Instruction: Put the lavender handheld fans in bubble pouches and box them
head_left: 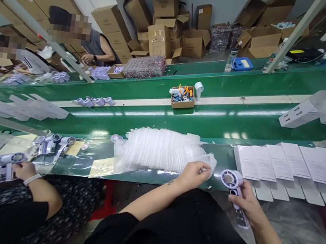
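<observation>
My right hand (pixel 247 203) is wrapped round a lilac handheld fan (pixel 231 180), its round ringed head tilted up and its handle hanging below my fingers. My left hand (pixel 194 175) pinches the edge of a clear bubble-wrap bag (pixel 210 161) at the right end of a long row of bubble-wrap bags (pixel 159 149). Those bags lie overlapped on the green bench in front of me. Just right of the fan, white boxes (pixel 272 162) with printed text lie in an overlapping row.
A co-worker's hands (pixel 22 171) at left hold another lilac fan (pixel 7 163); more fans (pixel 54 141) lie on the bench. Across the green conveyor (pixel 140 115) stand a small carton of tools (pixel 182 102) and a white fan (pixel 198 88). Cartons (pixel 161 40) pile up behind.
</observation>
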`<action>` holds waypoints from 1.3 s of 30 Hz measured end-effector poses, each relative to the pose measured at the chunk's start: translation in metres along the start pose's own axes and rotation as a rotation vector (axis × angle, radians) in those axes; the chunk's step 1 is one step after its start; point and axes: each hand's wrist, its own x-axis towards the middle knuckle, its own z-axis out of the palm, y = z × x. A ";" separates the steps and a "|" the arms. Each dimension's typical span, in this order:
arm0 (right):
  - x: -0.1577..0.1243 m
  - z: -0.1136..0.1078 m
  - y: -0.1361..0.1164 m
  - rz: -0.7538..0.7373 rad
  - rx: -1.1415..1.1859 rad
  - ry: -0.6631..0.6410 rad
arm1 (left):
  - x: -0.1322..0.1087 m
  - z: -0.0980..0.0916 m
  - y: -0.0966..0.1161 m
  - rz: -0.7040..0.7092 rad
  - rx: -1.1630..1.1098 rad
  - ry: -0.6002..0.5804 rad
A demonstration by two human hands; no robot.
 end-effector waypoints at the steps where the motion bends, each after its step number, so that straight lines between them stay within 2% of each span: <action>1: 0.000 0.001 -0.002 -0.025 -0.001 0.009 | -0.004 -0.006 0.002 0.088 0.087 0.062; 4: -0.005 0.008 -0.009 0.000 0.070 -0.019 | -0.013 -0.024 0.004 0.357 0.408 0.245; 6: -0.013 0.017 -0.012 0.055 0.142 -0.062 | -0.016 -0.031 0.001 0.455 0.569 0.277; 8: -0.021 0.032 -0.014 0.072 0.182 -0.158 | -0.017 -0.033 -0.005 0.471 0.645 0.264; 11: -0.030 0.055 -0.014 0.054 0.109 -0.293 | -0.020 -0.030 -0.016 0.427 0.663 0.254; 15: -0.028 0.076 -0.015 0.093 0.084 -0.348 | -0.025 -0.026 -0.028 0.406 0.617 0.249; 19: -0.021 0.085 -0.018 0.215 0.177 -0.429 | -0.030 -0.027 -0.033 0.423 0.381 0.154; 21: -0.017 0.088 -0.018 0.247 0.194 -0.489 | -0.031 -0.027 -0.036 0.392 0.135 0.059; 23: -0.013 0.090 -0.018 0.252 0.181 -0.503 | -0.032 -0.027 -0.039 0.290 -0.167 0.011; 27: -0.010 0.090 -0.016 0.263 0.124 -0.392 | -0.034 -0.026 -0.043 -0.035 -0.678 0.175; 29: -0.009 0.090 -0.013 0.287 0.098 -0.331 | -0.036 -0.028 -0.042 -0.067 -0.734 0.235; 31: -0.010 0.090 -0.009 0.299 0.072 -0.292 | -0.040 -0.032 -0.039 0.048 -0.595 0.237; 35: -0.014 0.091 -0.006 0.281 0.118 -0.201 | -0.049 -0.041 -0.036 0.411 -0.162 0.249; 39: -0.023 0.095 -0.011 0.227 0.168 -0.131 | -0.053 -0.040 -0.031 0.669 0.112 0.390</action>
